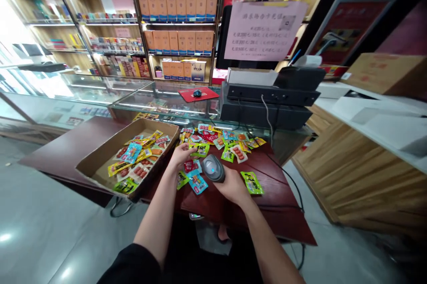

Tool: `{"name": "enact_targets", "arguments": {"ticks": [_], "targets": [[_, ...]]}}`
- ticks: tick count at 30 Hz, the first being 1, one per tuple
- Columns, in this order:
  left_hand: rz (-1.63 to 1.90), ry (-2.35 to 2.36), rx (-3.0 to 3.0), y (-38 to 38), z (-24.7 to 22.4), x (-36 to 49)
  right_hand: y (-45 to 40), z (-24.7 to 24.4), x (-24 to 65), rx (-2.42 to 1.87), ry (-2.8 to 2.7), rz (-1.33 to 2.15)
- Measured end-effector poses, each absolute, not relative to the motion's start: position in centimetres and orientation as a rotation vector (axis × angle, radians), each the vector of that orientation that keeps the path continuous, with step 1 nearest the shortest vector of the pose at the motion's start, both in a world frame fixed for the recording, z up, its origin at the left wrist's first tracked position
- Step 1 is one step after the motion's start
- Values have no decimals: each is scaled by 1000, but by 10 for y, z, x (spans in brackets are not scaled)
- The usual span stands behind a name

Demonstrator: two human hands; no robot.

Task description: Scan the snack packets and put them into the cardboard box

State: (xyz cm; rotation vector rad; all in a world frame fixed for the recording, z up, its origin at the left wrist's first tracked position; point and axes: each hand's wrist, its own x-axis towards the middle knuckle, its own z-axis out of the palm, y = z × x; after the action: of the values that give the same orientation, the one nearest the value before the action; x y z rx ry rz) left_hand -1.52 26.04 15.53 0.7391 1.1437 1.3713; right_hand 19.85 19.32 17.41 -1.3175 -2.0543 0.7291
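The right hand (233, 184) wraps around the handle of a dark grey scanner (213, 168), which hides most of its fingers; a small blue light shows on the scanner's head. The left hand (183, 156) pinches the near end of a green packet (201, 150) between thumb and fingers, just beside the scanner; the folded fingers beneath are hard to make out. Both forearms cover parts of the dark red table (276, 204), and the black sleeve on the right arm is out of sight.

Under the table edge, a small object with a lit face (196, 216) is mostly hidden, too little of it showing to name. The print on the pink sheet (263, 30) is partly blurred, and the sheet covers much of a black screen behind it. The brown carton (376, 72) at the far right is cut off by the edge of the view.

The open cardboard box (95, 166), left of the hands, holds a loose heap of small packets in blue, yellow, green and clear wrap, the lower ones buried. More packets (239, 154) lie piled beyond the hands, and 1 green pouch (252, 183) lies apart, right of the right hand.
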Motion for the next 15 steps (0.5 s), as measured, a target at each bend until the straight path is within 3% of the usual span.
{"name": "enact_targets", "arguments": {"ticks": [15], "targets": [[1385, 1134, 733, 257, 160, -20, 196, 173, 197, -1325, -2023, 723]]}}
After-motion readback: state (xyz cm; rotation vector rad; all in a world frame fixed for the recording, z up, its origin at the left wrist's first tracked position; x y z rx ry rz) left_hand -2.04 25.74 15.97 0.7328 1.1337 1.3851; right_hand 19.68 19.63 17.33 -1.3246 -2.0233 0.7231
